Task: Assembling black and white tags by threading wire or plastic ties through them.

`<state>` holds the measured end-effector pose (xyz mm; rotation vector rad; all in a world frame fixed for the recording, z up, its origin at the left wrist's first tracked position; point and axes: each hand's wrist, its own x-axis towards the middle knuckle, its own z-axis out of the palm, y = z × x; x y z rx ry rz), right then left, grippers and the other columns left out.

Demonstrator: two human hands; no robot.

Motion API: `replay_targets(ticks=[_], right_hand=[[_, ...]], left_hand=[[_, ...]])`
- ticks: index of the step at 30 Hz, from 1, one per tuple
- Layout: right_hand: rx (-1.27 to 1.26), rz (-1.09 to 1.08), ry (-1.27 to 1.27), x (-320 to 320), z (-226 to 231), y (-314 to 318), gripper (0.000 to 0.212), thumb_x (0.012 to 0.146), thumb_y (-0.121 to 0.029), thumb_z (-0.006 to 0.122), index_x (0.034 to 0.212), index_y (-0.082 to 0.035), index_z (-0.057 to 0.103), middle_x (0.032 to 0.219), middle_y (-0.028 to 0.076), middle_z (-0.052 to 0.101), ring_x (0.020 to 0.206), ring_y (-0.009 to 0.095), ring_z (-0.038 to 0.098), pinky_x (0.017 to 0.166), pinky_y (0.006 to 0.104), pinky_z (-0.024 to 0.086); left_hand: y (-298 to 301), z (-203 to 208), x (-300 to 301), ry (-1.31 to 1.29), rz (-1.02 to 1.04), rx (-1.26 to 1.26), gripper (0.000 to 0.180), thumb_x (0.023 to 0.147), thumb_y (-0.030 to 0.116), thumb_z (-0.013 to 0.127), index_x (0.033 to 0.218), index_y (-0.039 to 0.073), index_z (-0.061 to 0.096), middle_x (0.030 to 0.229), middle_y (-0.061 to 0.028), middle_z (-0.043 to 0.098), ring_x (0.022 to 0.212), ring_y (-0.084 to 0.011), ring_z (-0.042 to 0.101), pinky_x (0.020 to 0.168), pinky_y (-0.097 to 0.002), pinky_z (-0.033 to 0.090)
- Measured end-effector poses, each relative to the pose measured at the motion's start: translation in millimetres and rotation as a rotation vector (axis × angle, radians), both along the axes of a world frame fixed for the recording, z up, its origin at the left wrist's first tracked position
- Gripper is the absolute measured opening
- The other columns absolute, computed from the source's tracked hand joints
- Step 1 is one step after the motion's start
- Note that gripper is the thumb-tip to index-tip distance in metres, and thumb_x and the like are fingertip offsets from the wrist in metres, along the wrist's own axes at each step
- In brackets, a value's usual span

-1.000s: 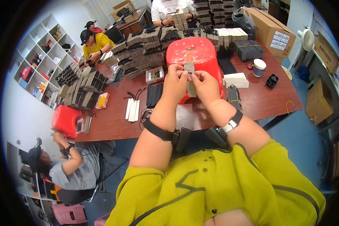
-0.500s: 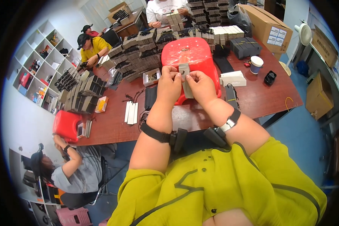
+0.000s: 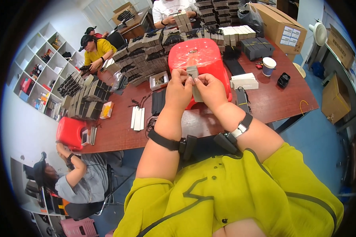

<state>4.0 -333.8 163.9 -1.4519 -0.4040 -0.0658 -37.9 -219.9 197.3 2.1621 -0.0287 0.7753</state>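
Note:
A narrow stack of grey-beige cards (image 3: 197, 96) stands against the seat of an upturned-looking red plastic stool (image 3: 195, 53) on the table. Near the top of the stack lies a small black cord (image 3: 191, 75). My left hand (image 3: 178, 87) is closed around the stack's left side, thumb and forefinger pinched by the cord. From the right, my right hand (image 3: 210, 89) closes on the same stack, its thumb and fingertips meeting close to the left ones. What the fingertips themselves pinch is too small to make out.
Long piles of bundled cards (image 3: 152, 55) fill the table's back. White card strips (image 3: 137, 118) and a small open box (image 3: 159, 80) lie left; a white box (image 3: 244, 82), paper cup (image 3: 269, 66) and black case (image 3: 283, 81) stand right. Co-workers sit left and across.
My thumbs have come slightly closer together at the cord, and the stack's top has shifted a little. Across the table, a co-worker's hand has moved in toward a held card bundle.

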Motion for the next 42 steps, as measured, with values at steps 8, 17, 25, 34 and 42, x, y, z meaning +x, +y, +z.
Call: replay_targets(ticks=[8,17,25,34,42], right_hand=[[0.032,0.019,0.019,3.9,-4.0,1.2,0.017,0.086,-0.016,0.061,0.088,0.0,0.062,0.076,0.007,0.065,0.067,0.012,0.06,0.063,0.0261,0.048],[0.001,0.007,-0.005,3.4,-3.6,-0.5,0.016,0.085,-0.016,0.061,0.088,0.0,0.062,0.076,0.008,0.065,0.067,0.014,0.061,0.063,0.0272,0.048],[-0.018,-0.004,-0.038,1.5,-6.3,1.4,0.017,0.085,-0.017,0.06,0.089,0.0,0.061,0.076,0.01,0.065,0.067,0.016,0.062,0.064,0.0291,0.049],[-0.066,-0.036,-0.102,-2.0,-6.9,2.6,0.018,0.086,-0.017,0.059,0.092,-0.001,0.057,0.077,0.012,0.065,0.069,0.019,0.063,0.065,0.0305,0.049],[-0.039,-0.02,-0.047,9.9,-10.7,2.6,0.018,0.085,-0.018,0.06,0.091,0.0,0.058,0.076,0.009,0.065,0.068,0.015,0.062,0.063,0.0283,0.048]], left_hand=[[5.2,-7.0,6.0,-0.043,-0.204,-0.178,0.016,0.089,0.002,0.051,0.101,0.001,0.042,0.083,-0.0091,0.061,0.075,-0.0131,0.061,0.069,-0.0248,0.046],[1.6,-2.7,5.7,0.01,-0.094,-0.171,0.016,0.088,0.002,0.053,0.101,0.001,0.043,0.08,-0.0088,0.062,0.074,-0.0122,0.06,0.068,-0.0249,0.046],[13.6,-21.2,4.8,0.046,0.072,-0.042,0.014,0.087,0.004,0.053,0.098,0.001,0.045,0.075,-0.0066,0.061,0.067,-0.0105,0.056,0.064,-0.0251,0.044],[8.7,-32.2,-18.5,0.017,-0.111,-0.406,0.015,0.089,0.003,0.052,0.103,0.0,0.048,0.078,-0.0054,0.061,0.072,-0.0095,0.057,0.069,-0.0233,0.045],[1.2,-3.1,-13.7,0.135,-0.124,-0.379,0.011,0.089,0.007,0.057,0.095,-0.002,0.058,0.086,-0.0088,0.066,0.083,-0.0102,0.061,0.073,-0.0213,0.046]])
